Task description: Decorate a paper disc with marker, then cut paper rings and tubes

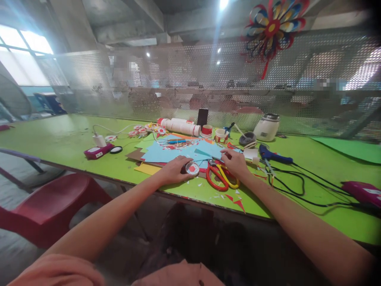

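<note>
My left hand [175,170] rests at the front of the paper stack, its fingers and thumb closed around the edge of a small round disc [192,169] with a red hexagon in a white patterned face. To the right, my right hand [234,161] is over the edge of the light blue paper [157,150], fingers loosely bent and apart, with nothing visible in them. Between the hands lie scissors with a red loop [212,180] and a yellow loop [228,178], close beside my right hand. Red and white paper scraps [239,205] are scattered in front.
A blue glue gun [275,155] with black cords lies to the right, near a magenta power strip [363,192]. White rolls [181,126], a tape roll [222,136] and a pale jar [266,128] stand behind. Another magenta strip [98,151] is left; a red chair [56,202] stands below.
</note>
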### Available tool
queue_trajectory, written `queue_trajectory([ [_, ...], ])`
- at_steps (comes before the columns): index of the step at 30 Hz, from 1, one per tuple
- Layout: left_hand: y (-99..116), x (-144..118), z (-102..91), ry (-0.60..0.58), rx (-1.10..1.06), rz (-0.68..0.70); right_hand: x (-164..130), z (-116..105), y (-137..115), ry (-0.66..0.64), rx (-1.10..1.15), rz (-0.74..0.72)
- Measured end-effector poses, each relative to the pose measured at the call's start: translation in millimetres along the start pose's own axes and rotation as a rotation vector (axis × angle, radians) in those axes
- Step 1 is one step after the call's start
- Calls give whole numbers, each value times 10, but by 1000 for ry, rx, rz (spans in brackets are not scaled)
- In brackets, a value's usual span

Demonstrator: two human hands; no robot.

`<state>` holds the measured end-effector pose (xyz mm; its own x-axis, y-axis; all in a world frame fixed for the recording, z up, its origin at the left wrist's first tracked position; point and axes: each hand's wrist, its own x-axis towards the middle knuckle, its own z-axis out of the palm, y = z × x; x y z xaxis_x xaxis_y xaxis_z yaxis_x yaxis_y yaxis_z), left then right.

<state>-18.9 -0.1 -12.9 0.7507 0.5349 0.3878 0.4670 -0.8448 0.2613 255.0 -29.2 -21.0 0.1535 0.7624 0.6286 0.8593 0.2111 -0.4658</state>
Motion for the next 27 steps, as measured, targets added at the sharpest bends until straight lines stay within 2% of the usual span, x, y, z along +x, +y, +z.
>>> queue_trajectory([
  [5, -7, -11, -8, -12, -13, -4, -3, 2, -5, -10, 29, 28],
  [9, -18, -15, -1, 26, -178, -61, -9, -7, -7, -28, 47, 48],
  [13, -47, -4, -11, 114, -319, -126, -4, -32, -2, -29, 67, 90],
  [17, -85, 63, -140, 273, -483, -165, 17, -79, 0, -7, 85, 150],
  [23, -242, 406, -400, 417, -570, -224, 18, -102, -32, 1, 132, 202],
  [27, -347, 743, -397, 458, -643, -258, 0, -88, -52, -18, 150, 216],
])
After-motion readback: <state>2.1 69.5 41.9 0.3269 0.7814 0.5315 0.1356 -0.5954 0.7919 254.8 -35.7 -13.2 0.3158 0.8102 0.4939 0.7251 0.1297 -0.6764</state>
